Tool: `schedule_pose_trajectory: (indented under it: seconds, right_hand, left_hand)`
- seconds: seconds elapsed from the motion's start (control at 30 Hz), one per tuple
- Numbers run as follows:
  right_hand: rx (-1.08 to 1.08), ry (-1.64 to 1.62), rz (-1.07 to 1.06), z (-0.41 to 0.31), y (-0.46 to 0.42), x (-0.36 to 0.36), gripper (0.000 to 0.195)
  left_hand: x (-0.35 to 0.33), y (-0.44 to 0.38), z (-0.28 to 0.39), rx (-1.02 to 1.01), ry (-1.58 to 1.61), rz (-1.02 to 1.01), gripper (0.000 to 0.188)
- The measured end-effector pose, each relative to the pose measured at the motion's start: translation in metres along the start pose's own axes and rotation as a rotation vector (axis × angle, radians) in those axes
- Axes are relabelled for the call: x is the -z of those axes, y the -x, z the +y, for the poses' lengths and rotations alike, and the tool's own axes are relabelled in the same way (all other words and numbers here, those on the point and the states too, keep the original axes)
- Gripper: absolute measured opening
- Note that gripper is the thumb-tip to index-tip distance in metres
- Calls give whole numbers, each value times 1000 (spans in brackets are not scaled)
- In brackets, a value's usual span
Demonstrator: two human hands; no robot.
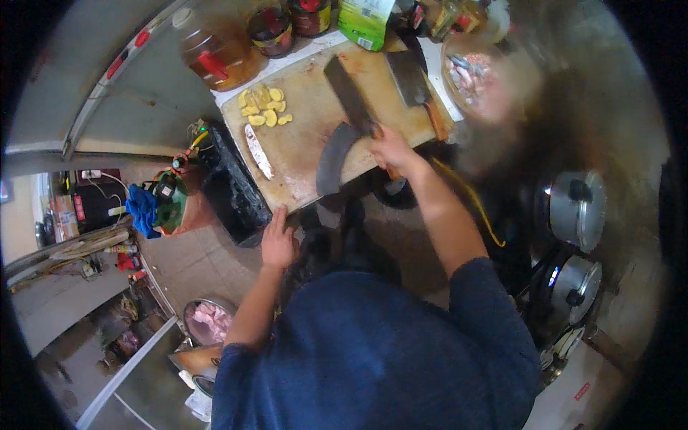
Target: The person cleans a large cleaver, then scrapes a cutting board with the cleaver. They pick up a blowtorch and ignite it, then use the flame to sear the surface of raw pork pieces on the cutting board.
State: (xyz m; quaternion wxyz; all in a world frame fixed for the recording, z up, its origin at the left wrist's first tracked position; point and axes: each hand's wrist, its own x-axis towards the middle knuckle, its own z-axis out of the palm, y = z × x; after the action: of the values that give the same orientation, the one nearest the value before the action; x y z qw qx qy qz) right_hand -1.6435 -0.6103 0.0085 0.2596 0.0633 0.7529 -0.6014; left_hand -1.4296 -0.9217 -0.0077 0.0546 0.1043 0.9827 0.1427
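My right hand (389,149) grips the wooden handle of a cleaver (346,88), whose dark blade lies over the cutting board (301,80) and points away from me. My left hand (278,242) rests its fingertips on the board's near left corner and holds nothing. Beside the held cleaver is a curved dark blade (334,161). A second cleaver (407,78) with a wooden handle lies at the board's right side. Sliced ginger (270,117) sits in a group at the left. Nearer to me is a long, narrow whitish strip (259,152), its kind unclear.
Behind the board stand a large jar of amber liquid (217,54), dark jars (270,32) and a green packet (365,21). A bowl of mixed pieces (470,75) is at the right. A black bin (231,207) adjoins the board's left edge; lidded pots (576,209) stand far right.
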Motion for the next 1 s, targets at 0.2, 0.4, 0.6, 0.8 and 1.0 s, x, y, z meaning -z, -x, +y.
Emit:
schedule_pose_trajectory:
  seconds: [0.2, 0.4, 0.6, 0.8, 1.0]
  right_hand:
    - [81, 1031, 63, -9, 74, -56, 63]
    - [273, 498, -275, 88, 206, -20, 63]
    - [-513, -421, -258, 49, 89, 17, 11]
    - [317, 604, 127, -50, 0, -21, 51]
    - [65, 1018, -49, 10, 137, -45, 62]
  left_hand:
    - [0, 1, 6, 53, 23, -34, 20]
    - [-5, 2, 3, 68, 76, -7, 22]
    - [-3, 1, 5, 63, 34, -21, 23]
    - [4, 0, 3, 28, -7, -55, 21]
    - [-6, 1, 5, 46, 15, 10, 22]
